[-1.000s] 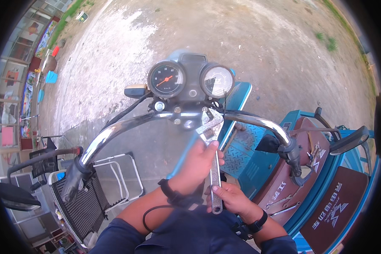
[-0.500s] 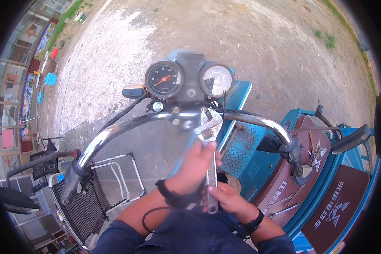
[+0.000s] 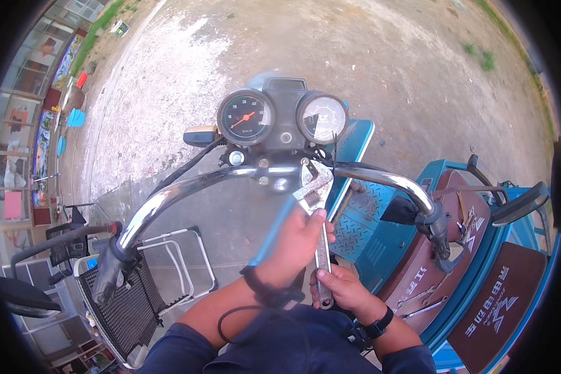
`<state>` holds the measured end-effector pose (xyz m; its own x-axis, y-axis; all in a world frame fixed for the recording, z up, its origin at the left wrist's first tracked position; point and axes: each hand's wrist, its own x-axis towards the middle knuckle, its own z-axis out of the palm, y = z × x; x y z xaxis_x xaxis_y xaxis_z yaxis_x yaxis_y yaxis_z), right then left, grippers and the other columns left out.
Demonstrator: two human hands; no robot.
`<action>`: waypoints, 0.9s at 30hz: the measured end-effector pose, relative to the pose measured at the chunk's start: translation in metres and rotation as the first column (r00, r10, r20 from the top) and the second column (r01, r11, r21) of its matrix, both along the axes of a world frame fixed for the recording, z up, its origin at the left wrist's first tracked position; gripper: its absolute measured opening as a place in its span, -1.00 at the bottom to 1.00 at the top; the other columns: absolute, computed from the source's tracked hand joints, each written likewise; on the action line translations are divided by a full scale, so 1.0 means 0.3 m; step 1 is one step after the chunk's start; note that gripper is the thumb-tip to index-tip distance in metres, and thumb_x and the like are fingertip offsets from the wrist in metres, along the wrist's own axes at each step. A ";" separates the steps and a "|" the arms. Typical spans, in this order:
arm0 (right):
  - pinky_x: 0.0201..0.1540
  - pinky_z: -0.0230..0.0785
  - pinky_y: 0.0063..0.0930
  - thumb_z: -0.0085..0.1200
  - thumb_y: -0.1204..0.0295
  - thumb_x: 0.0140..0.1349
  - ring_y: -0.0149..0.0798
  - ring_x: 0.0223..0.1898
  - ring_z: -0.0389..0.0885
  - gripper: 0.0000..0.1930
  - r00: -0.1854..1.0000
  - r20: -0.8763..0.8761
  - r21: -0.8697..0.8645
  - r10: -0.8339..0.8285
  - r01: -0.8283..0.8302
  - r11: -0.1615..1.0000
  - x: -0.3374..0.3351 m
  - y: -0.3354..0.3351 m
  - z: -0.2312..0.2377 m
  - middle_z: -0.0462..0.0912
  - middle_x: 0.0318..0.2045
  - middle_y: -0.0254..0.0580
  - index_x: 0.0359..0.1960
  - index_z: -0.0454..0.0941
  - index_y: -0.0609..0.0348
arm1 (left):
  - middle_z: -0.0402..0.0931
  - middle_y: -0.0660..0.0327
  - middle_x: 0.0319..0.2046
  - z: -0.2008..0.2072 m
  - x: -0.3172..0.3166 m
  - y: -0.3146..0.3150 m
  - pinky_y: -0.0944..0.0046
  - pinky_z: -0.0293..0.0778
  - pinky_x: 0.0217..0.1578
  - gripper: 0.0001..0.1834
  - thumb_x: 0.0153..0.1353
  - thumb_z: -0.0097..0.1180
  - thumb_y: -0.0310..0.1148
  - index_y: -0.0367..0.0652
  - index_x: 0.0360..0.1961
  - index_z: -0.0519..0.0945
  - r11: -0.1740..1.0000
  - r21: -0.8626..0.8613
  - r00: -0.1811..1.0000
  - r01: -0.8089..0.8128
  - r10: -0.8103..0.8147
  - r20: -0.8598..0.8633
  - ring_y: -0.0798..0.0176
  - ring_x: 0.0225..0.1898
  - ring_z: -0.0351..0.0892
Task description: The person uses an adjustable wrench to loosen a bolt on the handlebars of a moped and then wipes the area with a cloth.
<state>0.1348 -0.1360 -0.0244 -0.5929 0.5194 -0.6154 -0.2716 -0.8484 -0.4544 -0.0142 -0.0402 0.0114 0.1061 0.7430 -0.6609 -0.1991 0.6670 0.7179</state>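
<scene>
A worn adjustable wrench (image 3: 322, 252) lies across the middle of a chrome handlebar (image 3: 162, 209), its head pointing away from me. Its jaws are at a bolt (image 3: 305, 161) on the handlebar clamp; whether they grip it tightly I cannot tell. My left hand (image 3: 291, 244) is closed round the handle just below the head. Farther down, my right hand (image 3: 343, 287) pinches the handle close to its end, which has a hole. Beyond the clamp sit two round gauges, a dark speedometer (image 3: 246, 117) and a paler dial (image 3: 323, 118).
At right stands a blue vehicle with a brown seat (image 3: 411, 274), spanners (image 3: 427, 305) lying on it. A mirror (image 3: 522, 204) sticks out there. A folding chair (image 3: 121, 305) with a white frame stands at left. Black grips cap both handlebar ends. Bare ground spreads ahead.
The wrench's handle end has swung slightly to the right and away from me, both hands moving with it. The whole view has shifted a little.
</scene>
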 end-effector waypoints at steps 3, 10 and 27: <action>-0.43 0.49 -0.43 -0.11 0.12 0.48 -0.24 -0.52 0.62 -0.63 0.999 -0.034 0.008 0.023 -0.023 1.000 -0.027 -0.005 -0.003 0.56 -0.48 -0.19 -0.19 0.46 0.24 | 0.56 0.13 -0.30 -0.006 -0.009 -0.003 0.28 0.56 -0.26 -0.67 0.42 0.05 -0.18 -0.24 -0.05 0.40 0.999 0.037 1.000 0.019 -0.019 0.001 0.26 -0.31 0.63; -0.55 0.44 -0.43 -0.12 0.11 0.48 -0.22 -0.63 0.59 -0.62 0.999 0.048 -0.015 -0.012 0.013 1.000 0.004 0.022 0.146 0.55 -0.56 -0.14 -0.23 0.45 0.23 | 0.54 0.18 -0.31 0.045 0.020 0.007 0.29 0.56 -0.29 -0.69 0.42 0.04 -0.16 -0.21 -0.06 0.43 0.998 -0.031 0.995 -0.062 0.065 0.081 0.28 -0.38 0.59; -0.54 0.43 -0.44 -0.18 0.09 0.50 -0.26 -0.65 0.53 -0.60 0.994 0.112 0.054 -0.001 -0.005 0.999 -0.004 -0.001 0.059 0.52 -0.59 -0.15 -0.23 0.40 0.24 | 0.54 0.18 -0.34 0.021 0.026 -0.002 0.27 0.54 -0.29 -0.72 0.45 -0.03 -0.19 -0.20 -0.05 0.41 0.999 0.052 1.000 -0.011 0.011 0.006 0.27 -0.35 0.61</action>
